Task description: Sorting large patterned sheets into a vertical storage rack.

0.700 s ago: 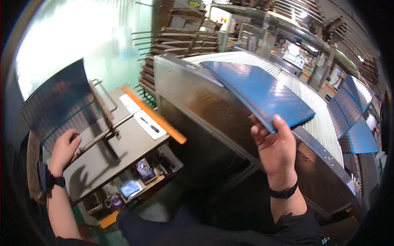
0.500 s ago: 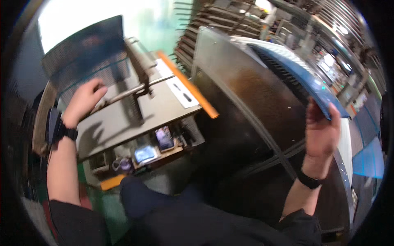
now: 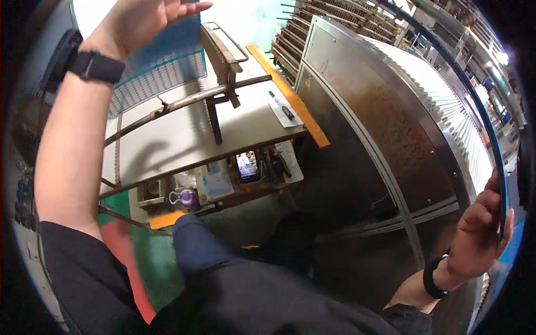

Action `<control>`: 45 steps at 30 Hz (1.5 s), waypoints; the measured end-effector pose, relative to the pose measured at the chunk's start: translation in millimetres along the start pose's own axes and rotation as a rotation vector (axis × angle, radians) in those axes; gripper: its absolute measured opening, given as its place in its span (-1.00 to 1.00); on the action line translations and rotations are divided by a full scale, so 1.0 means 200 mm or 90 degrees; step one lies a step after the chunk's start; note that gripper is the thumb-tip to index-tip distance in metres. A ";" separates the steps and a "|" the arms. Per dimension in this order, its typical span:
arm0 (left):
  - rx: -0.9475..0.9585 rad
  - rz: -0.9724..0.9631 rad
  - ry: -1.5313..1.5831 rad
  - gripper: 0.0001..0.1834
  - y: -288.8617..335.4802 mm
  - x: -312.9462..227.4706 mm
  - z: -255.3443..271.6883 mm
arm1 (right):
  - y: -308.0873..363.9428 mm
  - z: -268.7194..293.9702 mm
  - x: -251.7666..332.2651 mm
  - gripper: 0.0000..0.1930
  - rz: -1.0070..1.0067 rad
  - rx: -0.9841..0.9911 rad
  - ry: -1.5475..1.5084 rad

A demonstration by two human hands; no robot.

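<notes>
My right hand (image 3: pixel 474 237), at the far right, grips the lower end of a thin dark-blue panel (image 3: pixel 492 124). That panel stands nearly edge-on and rises above the white rollers. At the upper left, my left hand (image 3: pixel 137 25) is raised with its fingers stretched out, holding nothing visible. It is in front of a blue panel with rows of small pale marks (image 3: pixel 162 78), which stands upright in a metal rack (image 3: pixel 226 56) on a table. Whether my left hand touches that panel I cannot tell.
A stained metal machine housing (image 3: pixel 385 111) fills the right, with ridged white rollers (image 3: pixel 446 92) along its top. The pale table (image 3: pixel 184 134) carries a rusty bar (image 3: pixel 184 103), paper and a pen. Beneath are a phone (image 3: pixel 248 166) and a purple bottle (image 3: pixel 187 199). An orange strip (image 3: pixel 287 95) edges the table.
My right hand has moved right and down, tilting the blue panel from lying over the rollers to nearly edge-on. My left hand has risen. The view has shifted.
</notes>
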State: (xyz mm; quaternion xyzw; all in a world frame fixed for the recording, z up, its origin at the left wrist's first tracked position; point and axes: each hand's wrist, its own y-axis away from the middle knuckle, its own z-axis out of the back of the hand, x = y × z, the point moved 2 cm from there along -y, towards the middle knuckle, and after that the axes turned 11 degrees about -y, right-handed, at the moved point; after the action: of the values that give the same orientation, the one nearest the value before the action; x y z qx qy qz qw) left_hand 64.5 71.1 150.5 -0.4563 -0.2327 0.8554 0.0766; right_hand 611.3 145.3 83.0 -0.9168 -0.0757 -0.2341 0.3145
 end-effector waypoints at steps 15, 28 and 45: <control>0.048 0.199 0.262 -0.57 0.28 0.18 0.41 | 0.03 0.25 -0.17 -0.42 -0.109 0.057 0.124; -0.064 0.047 0.619 -0.66 1.05 0.11 0.24 | -0.58 -0.24 -0.38 -0.71 0.106 0.371 0.564; -0.290 0.001 0.389 -0.70 1.26 0.00 0.39 | -0.93 -0.30 -0.42 -0.55 -0.240 0.387 0.490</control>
State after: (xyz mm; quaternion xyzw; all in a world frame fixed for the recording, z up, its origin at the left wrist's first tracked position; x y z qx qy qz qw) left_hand 21.0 -176.8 69.2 -0.6961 -0.3831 0.6060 0.0382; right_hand 462.1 256.2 184.5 -0.6020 -0.1827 -0.5742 0.5239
